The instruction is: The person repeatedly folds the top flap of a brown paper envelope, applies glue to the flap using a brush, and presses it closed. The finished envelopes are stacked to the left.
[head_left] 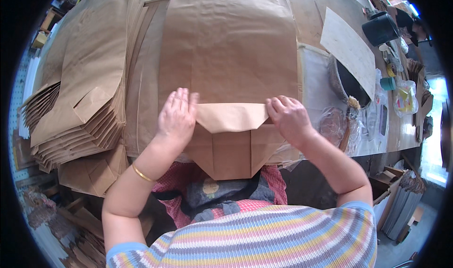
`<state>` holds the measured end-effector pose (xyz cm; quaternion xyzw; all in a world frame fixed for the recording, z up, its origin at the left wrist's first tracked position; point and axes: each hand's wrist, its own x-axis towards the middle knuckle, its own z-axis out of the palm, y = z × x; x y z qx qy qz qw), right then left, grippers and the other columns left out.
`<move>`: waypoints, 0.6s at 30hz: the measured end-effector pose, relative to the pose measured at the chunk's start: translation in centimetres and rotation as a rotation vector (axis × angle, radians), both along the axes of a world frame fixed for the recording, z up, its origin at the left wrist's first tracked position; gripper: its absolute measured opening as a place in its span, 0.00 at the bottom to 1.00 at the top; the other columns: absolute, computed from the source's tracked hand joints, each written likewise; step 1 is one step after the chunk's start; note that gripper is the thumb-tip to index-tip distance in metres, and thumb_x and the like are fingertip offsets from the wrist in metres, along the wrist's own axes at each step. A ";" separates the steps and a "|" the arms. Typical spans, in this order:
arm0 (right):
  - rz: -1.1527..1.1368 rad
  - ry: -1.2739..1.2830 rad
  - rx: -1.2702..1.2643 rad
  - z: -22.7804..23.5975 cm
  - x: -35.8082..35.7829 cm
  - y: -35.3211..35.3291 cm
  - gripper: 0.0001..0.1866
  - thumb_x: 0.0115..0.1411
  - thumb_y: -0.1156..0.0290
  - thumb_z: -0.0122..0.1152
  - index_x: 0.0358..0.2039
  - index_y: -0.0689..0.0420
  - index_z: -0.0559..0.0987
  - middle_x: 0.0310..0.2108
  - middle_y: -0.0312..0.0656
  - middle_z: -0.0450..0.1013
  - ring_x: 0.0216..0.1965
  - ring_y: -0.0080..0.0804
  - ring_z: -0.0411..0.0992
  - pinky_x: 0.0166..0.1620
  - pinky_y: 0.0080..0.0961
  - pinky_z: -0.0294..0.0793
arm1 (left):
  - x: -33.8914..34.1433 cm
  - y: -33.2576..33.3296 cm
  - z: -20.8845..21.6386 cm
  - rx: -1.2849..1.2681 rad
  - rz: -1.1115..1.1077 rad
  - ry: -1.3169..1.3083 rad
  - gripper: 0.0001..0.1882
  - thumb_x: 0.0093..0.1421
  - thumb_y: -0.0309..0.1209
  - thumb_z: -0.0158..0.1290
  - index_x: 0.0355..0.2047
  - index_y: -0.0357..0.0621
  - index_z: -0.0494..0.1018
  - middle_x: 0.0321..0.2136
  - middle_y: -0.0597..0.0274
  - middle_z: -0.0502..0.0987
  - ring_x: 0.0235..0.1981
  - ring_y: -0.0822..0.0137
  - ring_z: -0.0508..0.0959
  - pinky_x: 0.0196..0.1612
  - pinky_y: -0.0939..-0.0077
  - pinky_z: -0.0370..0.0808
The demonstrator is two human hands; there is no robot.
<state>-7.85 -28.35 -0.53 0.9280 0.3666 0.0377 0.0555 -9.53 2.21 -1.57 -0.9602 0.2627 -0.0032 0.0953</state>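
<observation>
A large brown kraft paper bag (231,41) lies lengthwise before me on the work table. Its near end forms a folded bottom, with a lighter flap (231,117) turned over across it. At the flap's left end my left hand (177,115) lies flat on the paper, fingers stretched out and a little blurred. My right hand (288,117) has its fingers bent around the flap's right corner, pressing on it; its thumb is hidden. Below the flap, the bottom panel (231,155) hangs over the table edge toward my lap.
Folded kraft bags (85,122) are stacked at left. Right of the bag are a dark tub (336,82) partly covered by a pale board (349,46), a brush (351,112) with a wooden handle, and clear plastic bags (332,124). A black container (380,28) stands farther back.
</observation>
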 end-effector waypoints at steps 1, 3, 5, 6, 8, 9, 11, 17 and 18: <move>0.009 0.002 0.097 -0.1 -0.7 0.9 0.27 0.53 0.69 0.55 0.54 0.63 0.71 0.49 0.46 0.73 0.53 0.39 0.71 0.59 0.35 0.68 | -0.8 -0.3 0.0 -0.160 -0.053 0.075 0.29 0.47 0.30 0.52 0.50 0.26 0.69 0.52 0.40 0.70 0.61 0.48 0.65 0.66 0.59 0.59; 0.057 0.282 0.224 -1.4 -2.3 3.9 0.36 0.56 0.62 0.55 0.63 0.65 0.61 0.65 0.54 0.58 0.68 0.45 0.54 0.70 0.39 0.49 | -2.1 -2.2 -0.4 -0.347 -0.136 0.245 0.40 0.49 0.35 0.50 0.61 0.24 0.57 0.64 0.38 0.57 0.68 0.49 0.54 0.71 0.59 0.46; 0.011 0.358 0.414 -1.7 -3.1 6.7 0.43 0.57 0.52 0.56 0.65 0.67 0.58 0.68 0.55 0.53 0.70 0.45 0.50 0.71 0.39 0.44 | -2.8 -3.6 -1.3 -0.420 -0.109 0.321 0.48 0.49 0.38 0.54 0.66 0.25 0.48 0.68 0.38 0.49 0.71 0.48 0.47 0.72 0.59 0.41; 0.006 0.345 0.464 -2.1 -3.2 6.6 0.45 0.57 0.48 0.56 0.65 0.67 0.57 0.68 0.55 0.53 0.70 0.46 0.49 0.71 0.40 0.44 | -2.8 -3.5 -1.2 -0.425 -0.030 0.317 0.50 0.50 0.42 0.55 0.66 0.25 0.47 0.68 0.38 0.48 0.71 0.49 0.47 0.72 0.59 0.41; -0.121 0.345 0.350 -1.4 -3.4 4.3 0.51 0.55 0.42 0.58 0.66 0.68 0.55 0.69 0.55 0.50 0.71 0.47 0.46 0.71 0.40 0.41 | -3.2 -1.6 -0.8 -0.420 0.144 0.312 0.53 0.52 0.49 0.57 0.67 0.26 0.45 0.69 0.39 0.45 0.71 0.49 0.45 0.72 0.59 0.40; -0.228 0.328 0.337 -1.4 -3.9 2.3 0.55 0.53 0.37 0.58 0.67 0.67 0.53 0.70 0.54 0.47 0.71 0.49 0.44 0.72 0.40 0.40 | -4.0 0.5 -1.2 -0.316 0.230 0.248 0.60 0.51 0.58 0.57 0.68 0.28 0.41 0.69 0.40 0.43 0.72 0.49 0.43 0.72 0.59 0.40; -0.284 0.256 0.320 -2.1 -4.3 0.5 0.58 0.49 0.38 0.63 0.67 0.67 0.51 0.70 0.53 0.46 0.72 0.47 0.42 0.72 0.40 0.40 | -3.9 1.8 -1.3 -0.297 0.177 0.222 0.61 0.51 0.61 0.56 0.68 0.29 0.40 0.70 0.40 0.43 0.72 0.49 0.42 0.72 0.59 0.40; -0.238 0.537 0.906 -3.0 -0.5 -0.8 0.27 0.54 0.65 0.65 0.54 0.58 0.72 0.56 0.46 0.69 0.62 0.44 0.63 0.66 0.36 0.55 | -2.0 4.0 -1.1 -0.838 -0.005 0.373 0.40 0.52 0.21 0.46 0.67 0.31 0.48 0.66 0.40 0.55 0.67 0.45 0.56 0.69 0.59 0.54; -0.290 0.591 1.069 -3.8 0.0 -1.1 0.20 0.55 0.70 0.64 0.49 0.57 0.76 0.52 0.45 0.73 0.59 0.43 0.67 0.64 0.36 0.59 | -0.8 3.8 -1.2 -0.880 0.070 0.317 0.36 0.53 0.19 0.49 0.64 0.32 0.56 0.60 0.40 0.65 0.63 0.48 0.65 0.65 0.61 0.62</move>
